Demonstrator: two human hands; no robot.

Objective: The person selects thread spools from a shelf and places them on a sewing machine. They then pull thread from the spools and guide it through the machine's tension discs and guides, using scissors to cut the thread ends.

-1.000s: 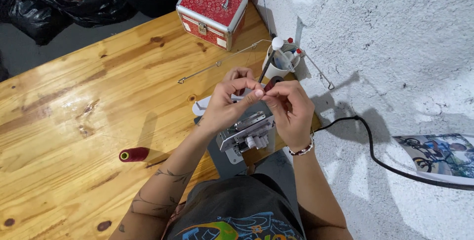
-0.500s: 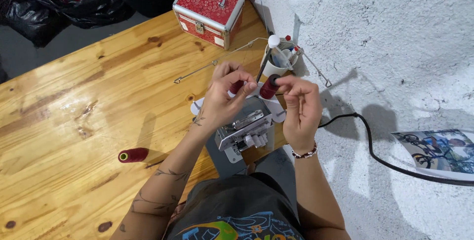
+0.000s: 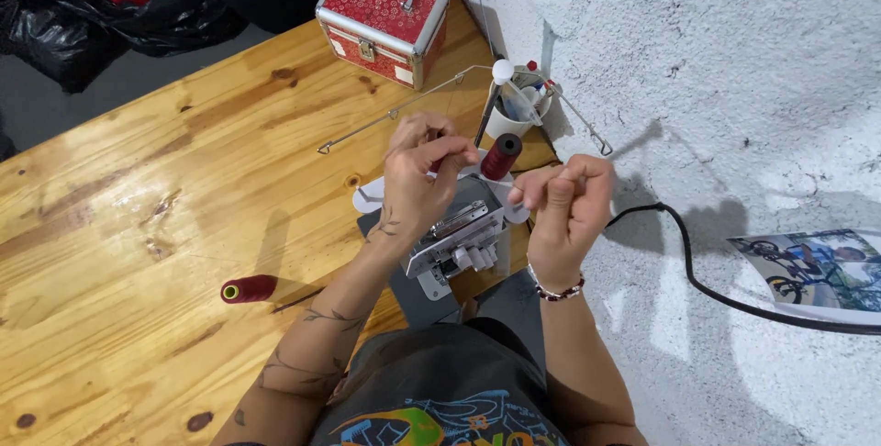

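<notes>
Near the desk's right edge, the left hand (image 3: 418, 171) and right hand (image 3: 564, 198) are each pinching a thread (image 3: 496, 181), stretching it over the sewing machine (image 3: 454, 244) beside the maroon spool (image 3: 501, 156). Threading seems underway; guiding it next needs steady tension.

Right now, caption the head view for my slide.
Both hands, left and right, pinch thread above a small grey sewing machine on a wooden table.

On the wooden table (image 3: 138, 226), the small sewing machine (image 3: 454, 244) sits at the near edge. Both hands hover just above it: left hand (image 3: 418, 175), right hand (image 3: 564, 198). 1 thread spool (image 3: 500, 156) stands behind it, the metal case (image 3: 383, 16) farther back, another spool (image 3: 248, 290) lies well left.
</notes>
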